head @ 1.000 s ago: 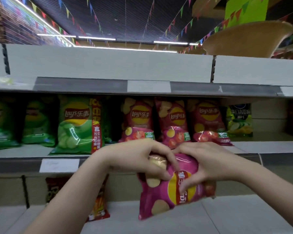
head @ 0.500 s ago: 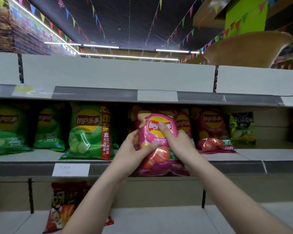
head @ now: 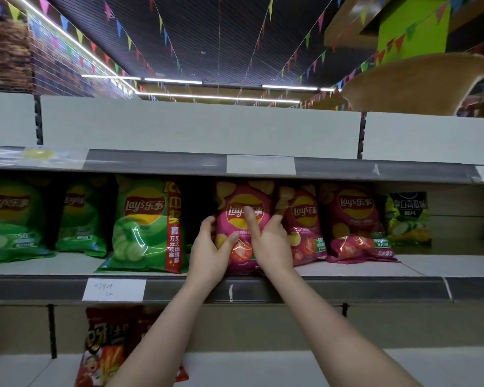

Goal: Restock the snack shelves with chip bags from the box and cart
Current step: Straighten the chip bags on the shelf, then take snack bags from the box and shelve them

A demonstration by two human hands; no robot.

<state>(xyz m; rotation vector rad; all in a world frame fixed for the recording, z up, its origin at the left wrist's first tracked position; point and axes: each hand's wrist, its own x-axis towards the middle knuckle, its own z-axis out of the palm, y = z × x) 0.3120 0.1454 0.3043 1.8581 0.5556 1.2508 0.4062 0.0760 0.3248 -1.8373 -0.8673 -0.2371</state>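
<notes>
A pink Lay's chip bag (head: 242, 201) stands upright on the middle shelf (head: 333, 269), at its front edge. My left hand (head: 210, 250) grips the bag's left side, thumb on its front. My right hand (head: 268, 241) holds the bag's right side with the index finger lying up across the logo. Two more pink Lay's bags (head: 352, 222) stand to its right, and green Lay's bags (head: 143, 224) stand to its left. No box or cart is in view.
A yellow-green bag (head: 408, 216) stands at the right end of the row. The shelf above (head: 333, 167) overhangs the bags closely. A red snack bag (head: 104, 347) lies on the lower shelf at the left. White price tags hang on the shelf rails.
Both hands lifted the pink bag from below the shelf, turned it upright and pushed it back onto the middle shelf between the green and pink rows.
</notes>
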